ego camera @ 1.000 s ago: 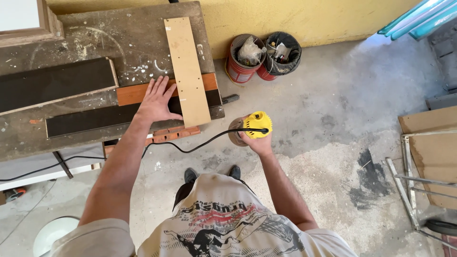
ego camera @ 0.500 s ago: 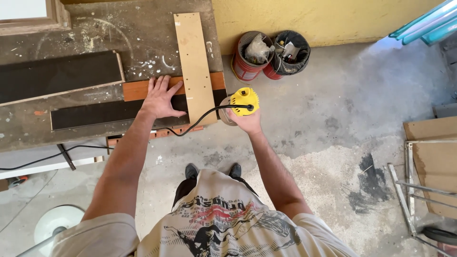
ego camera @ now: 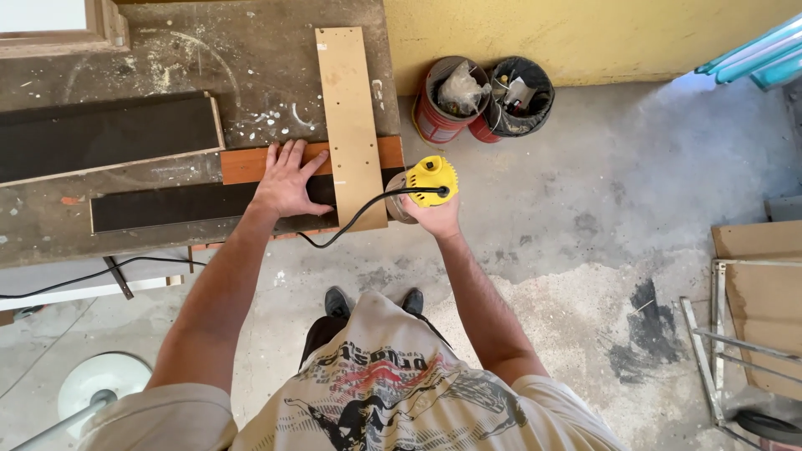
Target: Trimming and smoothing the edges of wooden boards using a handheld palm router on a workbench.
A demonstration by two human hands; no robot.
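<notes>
My left hand [ego camera: 286, 179] lies flat, fingers spread, on a dark board [ego camera: 167, 206] and an orange-brown board [ego camera: 251, 164] on the workbench [ego camera: 167, 67]. A pale drilled strip of board [ego camera: 351, 125] lies across them, just right of that hand. My right hand [ego camera: 434, 215] grips a yellow-topped power tool [ego camera: 426, 182] at the bench's right end, against the edge of the pale strip. Its black cord [ego camera: 347, 225] loops left toward the bench edge.
Two round bins [ego camera: 455, 96] [ego camera: 518, 96] full of scraps stand by the yellow wall. Another dark panel [ego camera: 100, 138] lies on the left of the bench. A metal frame and cardboard [ego camera: 752, 317] sit at right, a white round stand base [ego camera: 104, 380] at lower left.
My right hand has carried the yellow tool up to the bench end beside the pale strip. My left hand has stayed flat on the boards.
</notes>
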